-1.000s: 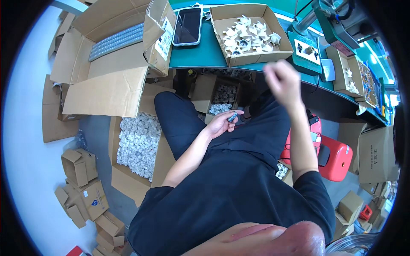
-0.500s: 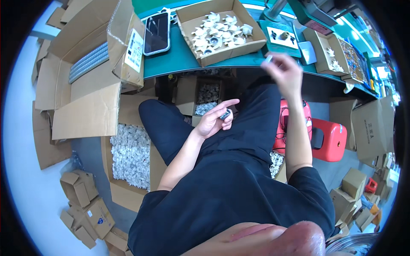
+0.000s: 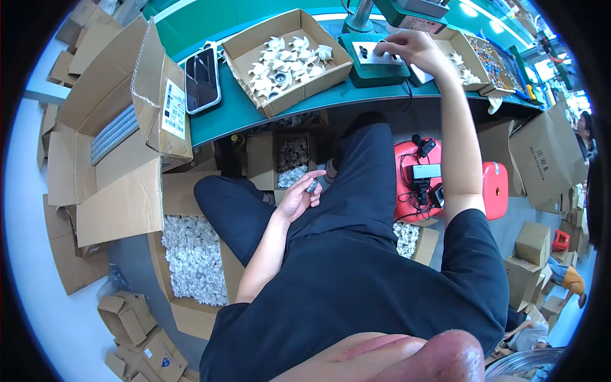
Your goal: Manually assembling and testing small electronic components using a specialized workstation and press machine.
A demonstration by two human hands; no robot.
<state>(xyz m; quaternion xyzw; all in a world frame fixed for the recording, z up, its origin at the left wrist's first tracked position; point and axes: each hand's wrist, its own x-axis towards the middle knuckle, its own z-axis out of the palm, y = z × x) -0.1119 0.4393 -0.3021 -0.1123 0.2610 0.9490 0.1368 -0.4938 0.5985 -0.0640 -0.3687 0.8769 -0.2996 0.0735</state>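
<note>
- A large open carton [image 3: 111,137] stands past the bench's left end, grey ribbed strips stacked inside it.
- A floor box of small white parts [image 3: 194,258] sits by the left knee, seemingly kept within arm's reach.
- A dark phone [image 3: 202,79] lies flat on the green bench [image 3: 219,121] near its front edge.
- The tray of white fan-shaped parts [image 3: 286,60] sits mid-bench, beside the press.
- The left hand [image 3: 299,198] rests over the lap, fingers curled round a small dark cylindrical part [image 3: 312,186], pinched at the fingertips.
- The right hand [image 3: 410,48] reaches up, fingers bent down onto the white plate of the green press base [image 3: 372,60]; whether it grips anything cannot be told.
- Cartons crowd the floor all around.
</note>
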